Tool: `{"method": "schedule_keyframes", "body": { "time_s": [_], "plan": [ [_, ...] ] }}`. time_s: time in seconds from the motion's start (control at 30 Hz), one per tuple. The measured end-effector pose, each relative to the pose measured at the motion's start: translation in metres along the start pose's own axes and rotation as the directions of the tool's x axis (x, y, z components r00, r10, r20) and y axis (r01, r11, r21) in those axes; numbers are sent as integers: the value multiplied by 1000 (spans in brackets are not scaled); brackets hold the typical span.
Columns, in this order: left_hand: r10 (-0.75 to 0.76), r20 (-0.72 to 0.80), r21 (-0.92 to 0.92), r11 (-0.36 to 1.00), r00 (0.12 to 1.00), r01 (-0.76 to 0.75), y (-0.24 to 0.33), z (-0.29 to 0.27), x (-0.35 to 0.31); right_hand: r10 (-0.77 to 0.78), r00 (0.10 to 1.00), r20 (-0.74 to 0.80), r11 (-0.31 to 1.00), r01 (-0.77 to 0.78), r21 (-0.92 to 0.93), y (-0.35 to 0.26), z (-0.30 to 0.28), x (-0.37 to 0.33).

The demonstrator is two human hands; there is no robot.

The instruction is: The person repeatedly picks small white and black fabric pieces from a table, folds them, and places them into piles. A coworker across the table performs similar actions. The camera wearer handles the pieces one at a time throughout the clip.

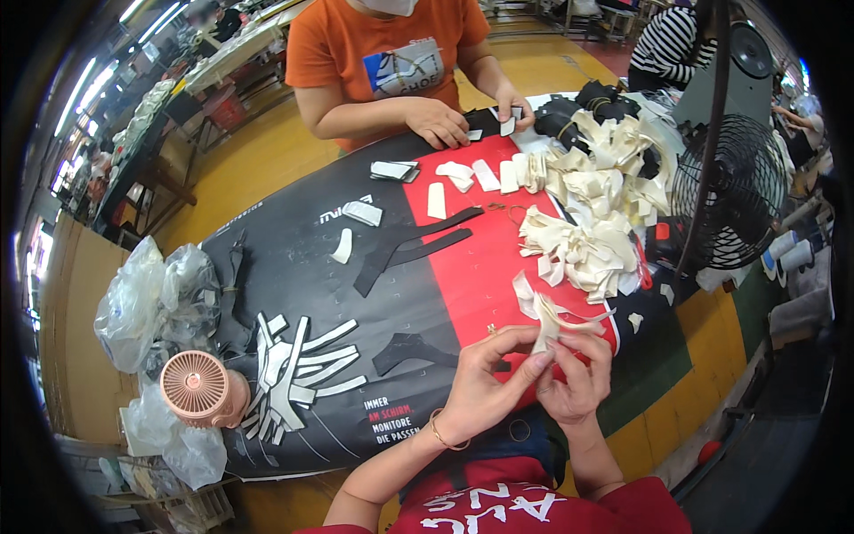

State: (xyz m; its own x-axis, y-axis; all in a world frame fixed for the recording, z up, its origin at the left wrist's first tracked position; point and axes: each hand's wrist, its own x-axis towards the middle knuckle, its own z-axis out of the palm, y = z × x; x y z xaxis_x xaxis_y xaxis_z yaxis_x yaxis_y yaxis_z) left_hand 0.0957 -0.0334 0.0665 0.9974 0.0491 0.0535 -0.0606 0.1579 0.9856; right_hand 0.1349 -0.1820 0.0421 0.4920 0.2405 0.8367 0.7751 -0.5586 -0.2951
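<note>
Above the near right part of the table, my left hand (500,363) and my right hand (576,381) meet, both pinching a cream, cloth-like strip (549,327). The strip fans upward and to the right from my fingertips. Just beyond it lies a loose cream piece (526,294) on the red part of the table cover (471,294). A large heap of similar cream pieces (587,240) spreads farther back. Left of my hands, a dark cut piece with a forked shape (409,351) lies flat, its right end partly hidden by my left hand.
Opposite, a person in an orange shirt (391,80) handles small white pieces. White-edged dark strips (298,369) lie in a pile beside a pink fan (197,389) and plastic bags (133,307). At the right stands a large black fan (731,191). Dark strap pieces (400,249) rest mid-table.
</note>
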Motion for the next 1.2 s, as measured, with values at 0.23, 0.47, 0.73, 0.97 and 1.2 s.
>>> {"method": "schedule_keyframes", "body": {
  "time_s": [0.23, 0.47, 0.73, 0.97, 1.2],
  "plan": [
    [-148, -193, -258, 961, 970, 95, -19, -33, -1, 45, 990, 132, 964, -78, 254, 0, 6, -1],
    [-29, -211, 5, 1000, 977, 31, -20, -44, -9, 176, 965, 193, 907, -235, 349, 6, 5, 11],
    [104, -189, 324, 945, 976, -38, -19, -45, -12, 177, 927, 332, 905, -286, 316, -9, 21, 16],
    [118, -254, 400, 917, 960, -7, -24, -56, -14, 537, 825, 177, 761, -564, 322, 28, 1, 23],
    [-28, -445, 153, 983, 895, 106, -26, -109, -34, 736, 663, -137, 649, -633, 422, 110, -12, 50]
  ]
}}
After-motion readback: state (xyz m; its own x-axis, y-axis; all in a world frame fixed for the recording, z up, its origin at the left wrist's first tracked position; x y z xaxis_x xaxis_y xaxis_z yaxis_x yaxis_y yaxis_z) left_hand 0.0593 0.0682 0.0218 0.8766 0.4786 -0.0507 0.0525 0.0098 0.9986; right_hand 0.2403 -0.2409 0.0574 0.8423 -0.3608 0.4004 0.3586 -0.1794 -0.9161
